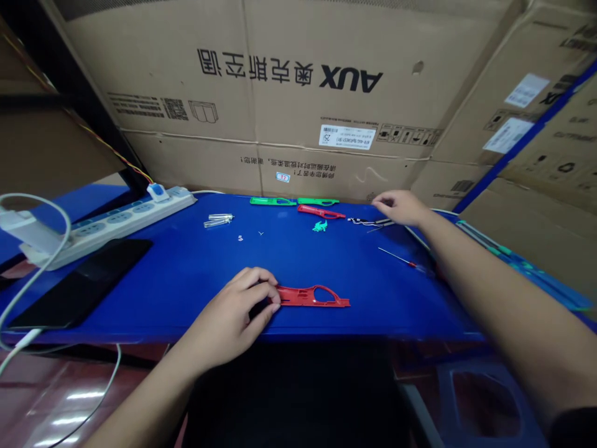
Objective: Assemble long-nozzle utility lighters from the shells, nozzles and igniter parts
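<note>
My left hand (247, 309) is closed on the left end of a red plastic shell half (305, 296), which has an oval opening and lies near the table's front edge. At the back right, my right hand (400, 207) has its fingers curled down at slim dark parts with a white wire (368, 221); its fingertips are partly hidden. Left of these parts lies another red shell piece (319, 213). Two green shell pieces (273, 201) lie behind. A small cluster of green plastic bits (319, 226) sits in front. A screwdriver (396, 256) with a thin shaft lies nearer me on the right.
Clear tubular pieces (218, 220) and tiny parts (240, 238) lie on the blue table (200, 267). To the left are a power strip (116, 218), a black phone (84, 283) and white cables. Large cardboard boxes (289, 112) wall off the back.
</note>
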Demonstrator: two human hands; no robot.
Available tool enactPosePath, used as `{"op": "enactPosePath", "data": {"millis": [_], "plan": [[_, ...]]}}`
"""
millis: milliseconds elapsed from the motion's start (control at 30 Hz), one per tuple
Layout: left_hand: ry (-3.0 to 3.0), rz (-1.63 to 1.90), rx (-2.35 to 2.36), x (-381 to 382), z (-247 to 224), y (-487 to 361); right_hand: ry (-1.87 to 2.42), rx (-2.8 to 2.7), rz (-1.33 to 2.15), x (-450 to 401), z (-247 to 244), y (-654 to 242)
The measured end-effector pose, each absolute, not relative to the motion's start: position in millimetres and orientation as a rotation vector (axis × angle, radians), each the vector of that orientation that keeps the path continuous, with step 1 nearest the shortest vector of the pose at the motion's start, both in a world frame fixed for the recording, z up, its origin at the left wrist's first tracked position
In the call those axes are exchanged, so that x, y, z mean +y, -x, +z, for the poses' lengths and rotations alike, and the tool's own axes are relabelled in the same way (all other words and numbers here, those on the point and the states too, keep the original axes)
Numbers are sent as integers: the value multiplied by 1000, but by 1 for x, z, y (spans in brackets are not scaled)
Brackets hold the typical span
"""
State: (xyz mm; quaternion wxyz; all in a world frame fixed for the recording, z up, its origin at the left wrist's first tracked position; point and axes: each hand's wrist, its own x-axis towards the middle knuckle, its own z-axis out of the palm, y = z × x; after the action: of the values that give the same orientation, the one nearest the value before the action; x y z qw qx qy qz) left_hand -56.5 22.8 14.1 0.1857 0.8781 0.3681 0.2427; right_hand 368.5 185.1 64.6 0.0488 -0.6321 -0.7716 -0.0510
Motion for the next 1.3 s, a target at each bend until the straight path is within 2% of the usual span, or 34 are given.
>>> {"op": "enactPosePath", "data": {"millis": [100, 233, 433, 633, 1067, 1300], "plan": [[-2485, 621, 1041, 23, 15, 56, 1963, -2428, -126, 175, 75, -412], [-2480, 582, 1076, 25, 15, 55, 1944, -2554, -104, 171, 65, -436], [-2507, 563, 1101, 25, 13, 57, 1933, -2657, -56, 183, 43, -435], [-2530, 586, 1094, 25, 13, 56, 1803, -2780, 10, 182, 49, -421], [-2572, 574, 1099, 25, 14, 54, 1761, -2530, -313, 181, 94, -405], [-2578, 584, 1098, 26, 13, 54, 1738, -2401, -234, 176, 99, -400]]}}
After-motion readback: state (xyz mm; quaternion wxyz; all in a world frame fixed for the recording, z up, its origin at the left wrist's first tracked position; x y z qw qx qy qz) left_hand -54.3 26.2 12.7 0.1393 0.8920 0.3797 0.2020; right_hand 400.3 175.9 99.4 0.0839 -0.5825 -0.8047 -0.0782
